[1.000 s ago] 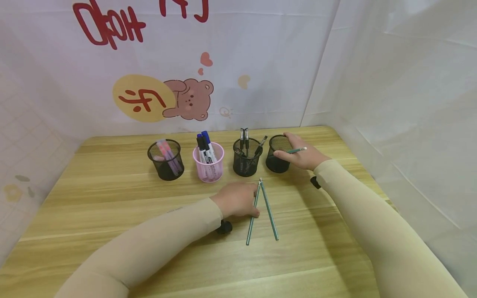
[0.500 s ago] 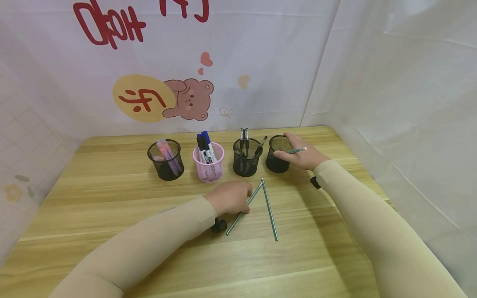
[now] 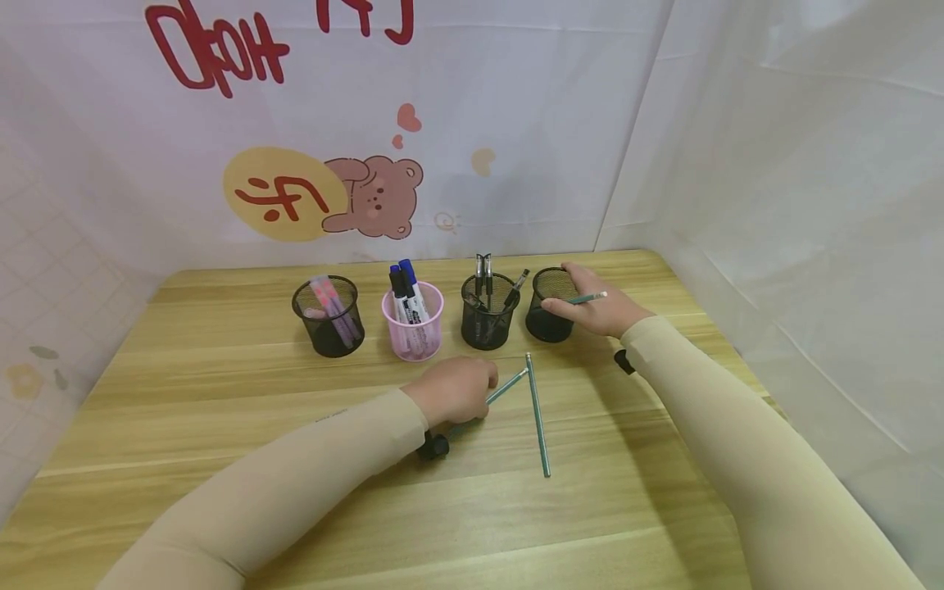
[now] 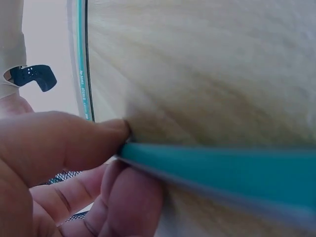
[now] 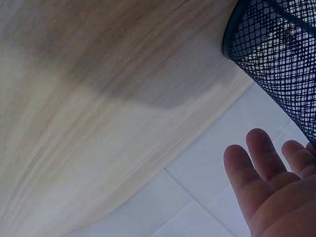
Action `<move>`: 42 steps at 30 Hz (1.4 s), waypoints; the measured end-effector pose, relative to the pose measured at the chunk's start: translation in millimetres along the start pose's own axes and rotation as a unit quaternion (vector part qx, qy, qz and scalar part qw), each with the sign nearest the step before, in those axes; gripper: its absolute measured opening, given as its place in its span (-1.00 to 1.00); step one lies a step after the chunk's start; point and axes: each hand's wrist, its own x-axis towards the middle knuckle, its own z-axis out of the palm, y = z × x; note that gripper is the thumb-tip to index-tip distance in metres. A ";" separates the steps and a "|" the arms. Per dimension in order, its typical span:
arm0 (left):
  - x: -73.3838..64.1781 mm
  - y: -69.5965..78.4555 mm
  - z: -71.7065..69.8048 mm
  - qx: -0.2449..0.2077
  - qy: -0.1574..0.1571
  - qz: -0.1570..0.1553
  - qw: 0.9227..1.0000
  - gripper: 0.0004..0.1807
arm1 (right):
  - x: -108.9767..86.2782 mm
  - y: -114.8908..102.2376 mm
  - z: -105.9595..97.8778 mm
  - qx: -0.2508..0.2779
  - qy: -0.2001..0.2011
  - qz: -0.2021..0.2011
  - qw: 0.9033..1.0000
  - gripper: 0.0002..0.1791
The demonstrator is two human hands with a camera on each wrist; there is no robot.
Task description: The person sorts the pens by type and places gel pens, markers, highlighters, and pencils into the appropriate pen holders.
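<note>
My left hand [image 3: 453, 392] pinches a green pencil [image 4: 222, 170] between thumb and fingers, low over the table; part of its length is hidden under the hand. The pencil's white-tipped end overlaps a second green pencil [image 3: 540, 426] lying on the wood. At the right, my right hand [image 3: 608, 314] holds a black mesh pen holder [image 3: 549, 326], thumb at the front and fingers behind. Another green pencil [image 3: 597, 296] leans out over that holder's rim and across the hand. In the right wrist view, several fingers [image 5: 261, 153] extend beside the mesh.
Left of the held holder stand a black mesh holder [image 3: 472, 332] with black pens, a pink holder [image 3: 413, 340] with markers, and a black holder [image 3: 332, 340] with pink and purple items. White curtains [image 3: 737, 164] rise behind and beside the wooden table [image 3: 516, 533].
My left hand has moved left and swung the pinched pencil round, its near end turning leftward and under the hand. The second pencil's far end has shifted slightly right. The right hand stays put.
</note>
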 end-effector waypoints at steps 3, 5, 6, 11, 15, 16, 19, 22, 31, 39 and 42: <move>-0.4 -1.1 0.9 -0.005 0.004 0.001 1.000 -0.62 | -0.7 -0.8 -0.1 0.003 0.002 -0.001 1.000 0.15; -0.7 -2.0 1.5 -0.010 0.007 0.001 1.000 -0.60 | -0.8 -0.8 -0.2 0.005 0.002 -0.001 1.000 0.15; -0.9 -2.4 1.8 -0.014 0.008 0.001 1.000 -0.58 | -0.8 -0.5 -0.2 0.007 0.003 -0.002 1.000 0.15; -0.4 -5.0 2.8 -0.039 0.017 0.004 0.999 -0.49 | 1.6 2.2 0.6 0.007 0.002 -0.006 1.000 0.15; 0.7 -7.0 2.8 -0.051 0.031 0.004 0.998 -0.43 | 3.7 4.3 1.3 0.005 0.005 -0.003 1.000 0.17; 1.0 -7.3 2.5 -0.054 0.035 0.004 0.998 -0.41 | 3.9 4.6 1.3 0.005 0.004 -0.002 1.000 0.17; 2.1 -7.9 1.4 -0.072 0.044 0.002 0.996 -0.38 | 3.8 5.4 1.4 0.006 0.004 0.001 1.000 0.18; 3.6 -8.1 -0.3 -0.095 0.051 -0.003 0.994 -0.37 | 3.5 5.4 1.1 0.005 0.003 0.002 1.000 0.19; 4.4 -8.5 -5.1 -0.169 0.062 0.027 0.983 -0.44 | 2.5 3.8 1.2 0.006 0.006 -0.001 1.000 0.17; 4.0 -8.4 -8.5 -0.207 0.091 0.051 0.973 -0.47 | 3.2 4.3 1.9 0.007 0.014 -0.007 1.000 0.16; 3.8 -8.1 -10.1 -0.215 0.103 0.061 0.969 -0.46 | 3.8 5.5 2.2 0.008 0.012 -0.003 1.000 0.17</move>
